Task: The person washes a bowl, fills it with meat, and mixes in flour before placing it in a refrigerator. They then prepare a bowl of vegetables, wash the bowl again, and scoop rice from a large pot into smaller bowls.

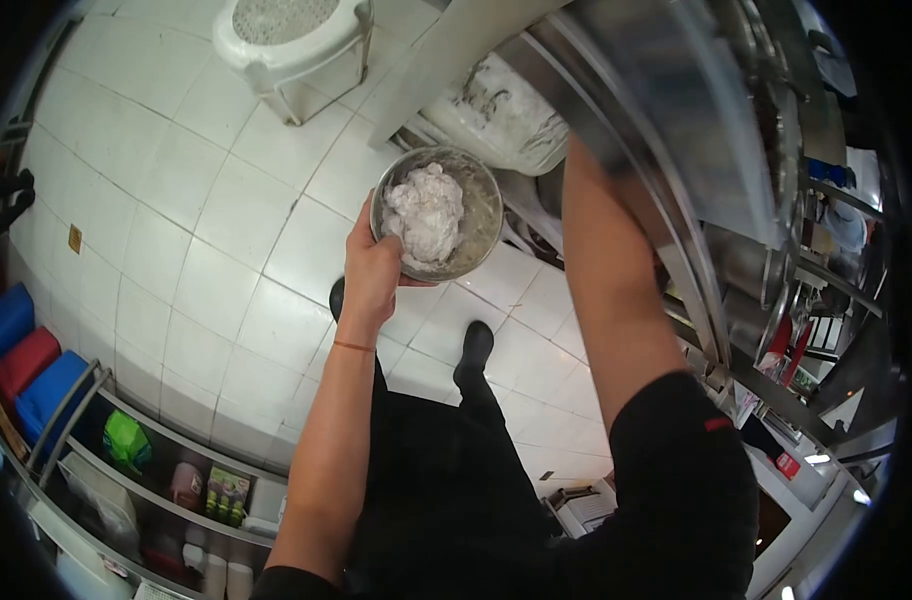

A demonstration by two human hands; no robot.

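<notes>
The left hand (376, 268) grips a round, shiny metal bowl (484, 215), fingers closed around its side and thumb over the rim. A lumpy, flour-coated white mass (425, 212) sits inside the bowl. Just beside it is a whitish plastic container (521, 120) dusted with white powder. The bare right forearm (618, 265) reaches past the container; the right hand is hidden, so its fingers cannot be told.

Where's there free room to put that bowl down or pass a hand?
The widest bare patch is floor, between the stool, the shelves and the bowl in the left hand. The stool's visible seat looks bare too. It's crowded around the tub, beside the right forearm, and on the shelves.
</notes>
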